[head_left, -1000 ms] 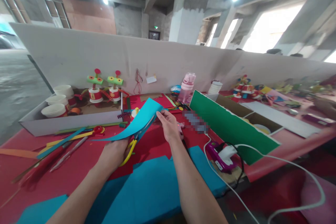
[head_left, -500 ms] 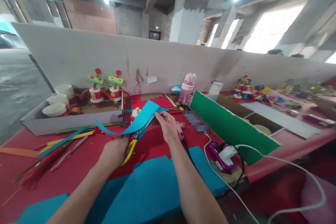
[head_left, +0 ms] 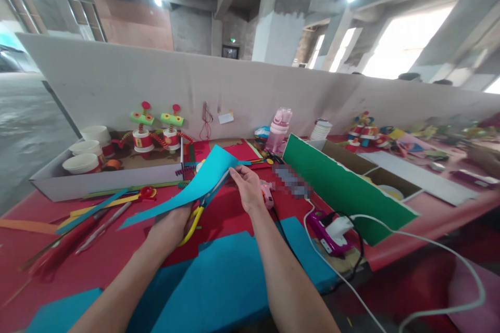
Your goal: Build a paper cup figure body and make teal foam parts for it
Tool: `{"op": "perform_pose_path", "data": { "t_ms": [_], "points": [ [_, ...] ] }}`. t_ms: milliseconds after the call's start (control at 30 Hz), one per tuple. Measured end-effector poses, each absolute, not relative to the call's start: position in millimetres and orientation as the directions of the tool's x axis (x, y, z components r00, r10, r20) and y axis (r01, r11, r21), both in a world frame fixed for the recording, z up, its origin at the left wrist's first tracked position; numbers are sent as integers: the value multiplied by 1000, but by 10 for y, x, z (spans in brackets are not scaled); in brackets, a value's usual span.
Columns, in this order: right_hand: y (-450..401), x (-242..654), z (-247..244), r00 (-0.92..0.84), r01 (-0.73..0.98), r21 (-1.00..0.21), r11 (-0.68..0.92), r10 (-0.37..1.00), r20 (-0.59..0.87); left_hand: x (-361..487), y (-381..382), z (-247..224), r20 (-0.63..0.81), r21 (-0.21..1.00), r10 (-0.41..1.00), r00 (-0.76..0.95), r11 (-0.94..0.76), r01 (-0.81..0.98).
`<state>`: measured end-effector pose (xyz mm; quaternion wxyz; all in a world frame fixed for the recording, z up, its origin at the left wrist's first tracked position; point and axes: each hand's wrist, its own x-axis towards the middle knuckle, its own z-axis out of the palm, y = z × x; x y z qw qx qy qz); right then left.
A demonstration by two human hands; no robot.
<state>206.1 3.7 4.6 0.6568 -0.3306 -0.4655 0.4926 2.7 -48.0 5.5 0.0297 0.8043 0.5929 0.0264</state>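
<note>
My left hand (head_left: 174,225) is closed on the yellow-handled scissors (head_left: 194,223), whose blades lie along a piece of blue paper (head_left: 209,173). A long cut strip of that paper curls off to the left over my left hand and hides part of its fingers. With thumb and fingertips my right hand (head_left: 247,186) pinches the paper's right end, just beyond the scissor tips. Larger blue sheets (head_left: 219,276) lie on the table below my wrists.
At the left a white box (head_left: 109,179) holds paper cups (head_left: 82,163) and two paper-cup figures (head_left: 143,139). To the right stand a green-sided divided box (head_left: 336,187) and a purple power strip (head_left: 330,237) with white cables. A pink bottle (head_left: 278,132) stands behind.
The loose blue strip has swung down and to the left, now passing over my left hand. Both hands have stayed almost in place.
</note>
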Motion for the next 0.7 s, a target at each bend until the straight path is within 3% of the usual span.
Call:
{"op": "perform_pose_path", "data": {
  "t_ms": [300, 700],
  "points": [
    [20, 2052, 73, 49, -426, -863, 273, 959, 279, 40, -480, 79, -31, 52, 955, 294, -292, 955],
    [42, 2073, 71, 92, -386, -874, 295, 955, 282, 24, -454, 16, -20, 50, 956, 292, -291, 956]
  ]
}}
